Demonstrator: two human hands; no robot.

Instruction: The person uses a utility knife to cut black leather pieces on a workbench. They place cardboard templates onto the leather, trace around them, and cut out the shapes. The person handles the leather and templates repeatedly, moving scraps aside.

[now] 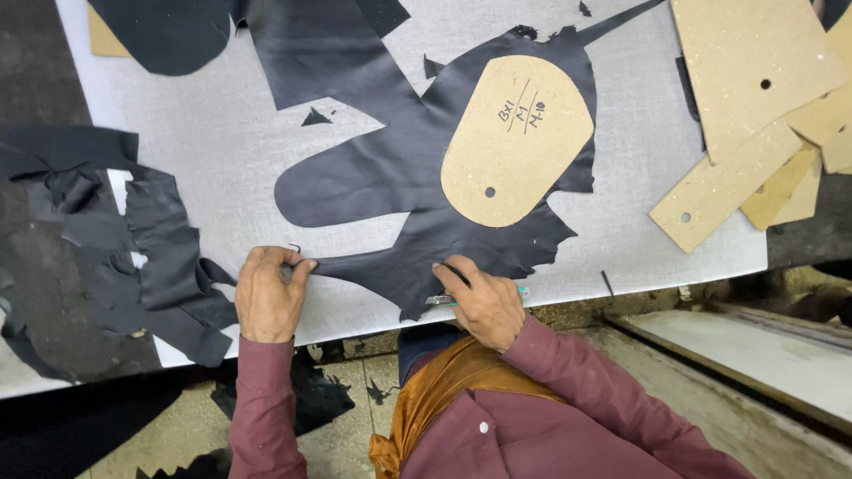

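Around the work we see a stack of tan cardboard patterns (754, 115) at the upper right, some with punched holes, a heap of dark offcuts (133, 257) at the left edge, and further dark sheets (266, 35) along the top; small dark slivers lie scattered between them. Nothing covers the area between the hands. The surface is a pale grey cutting board (222, 151) whose near edge runs just in front of the body; below it we see a worn concrete floor with more scraps, and a pale ledge at the lower right. A large irregular piece of dark leather (390, 177) lies flat in the middle of the board, with a rounded tan pattern (515, 137) resting on its upper right part. Our left hand (266, 297) is curled, thumb and fingers pinching the leather's near left tip. Our right hand (484, 302) is closed around a small knife (444, 300) with a greenish handle, its blade end lying at the leather's lower edge, the forefinger pressing down on the leather.
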